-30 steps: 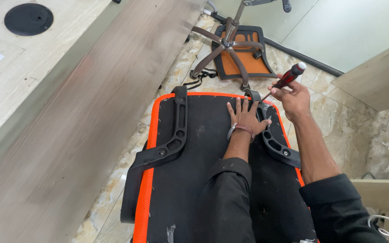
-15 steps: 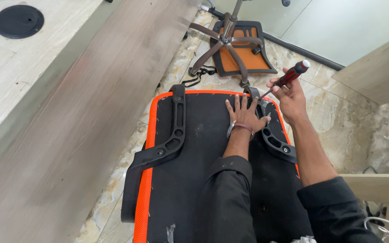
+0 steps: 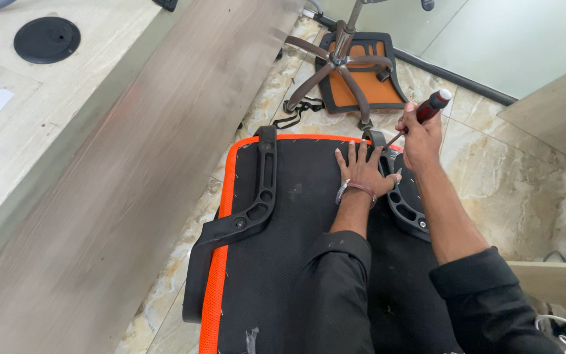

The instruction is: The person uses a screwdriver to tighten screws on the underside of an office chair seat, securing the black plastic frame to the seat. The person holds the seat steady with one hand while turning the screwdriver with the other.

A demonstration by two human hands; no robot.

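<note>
An upturned chair seat [image 3: 296,216], black underneath with an orange edge, lies on the floor in front of me. My left hand [image 3: 360,172] rests flat on it, fingers spread, beside the right armrest bracket [image 3: 406,203]. My right hand [image 3: 420,134] grips a screwdriver [image 3: 427,110] with a red and black handle, its tip pointing down at the top of that bracket. The left armrest bracket [image 3: 257,196] sits bolted along the seat's other side.
A five-star chair base [image 3: 342,62] lies on an orange and black chair part [image 3: 375,85] beyond the seat. A black strap [image 3: 299,111] lies near it. A wooden desk [image 3: 67,164] with a round black cap [image 3: 46,39] fills the left. The floor is marble tile [image 3: 492,170].
The view has shifted a little, so the seat and hands sit slightly lower in the frame. My right hand has turned the screwdriver slightly. My left hand stays flat on the seat.
</note>
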